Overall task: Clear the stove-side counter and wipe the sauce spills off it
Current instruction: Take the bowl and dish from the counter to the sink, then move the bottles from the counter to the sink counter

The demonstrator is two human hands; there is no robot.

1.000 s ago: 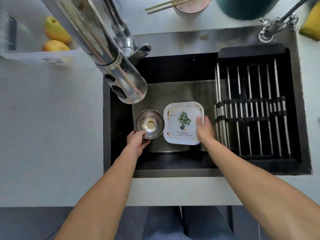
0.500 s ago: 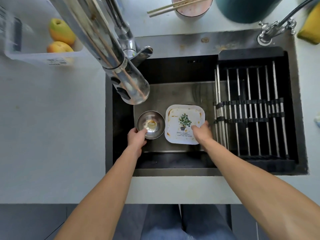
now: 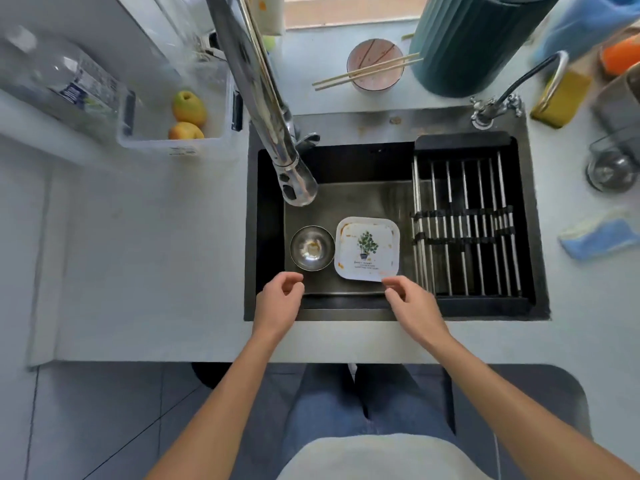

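A small metal bowl (image 3: 312, 248) and a dirty square plate (image 3: 367, 249) sit side by side in the sink (image 3: 332, 161). The left hand (image 3: 278, 303) and right hand (image 3: 414, 303) hang loose near them, holding nothing.

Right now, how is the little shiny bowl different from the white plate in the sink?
The steel bowl is round, shiny and smaller; the white plate is square, bigger, with a plant picture. The bowl lies left of the plate. Both sit in the sink, dirty with orange sauce, and no hand holds them.

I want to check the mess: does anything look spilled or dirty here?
Yes. The square plate in the sink has orange sauce smears along its rim, and the small metal bowl beside it holds yellowish residue. Nothing looks broken.
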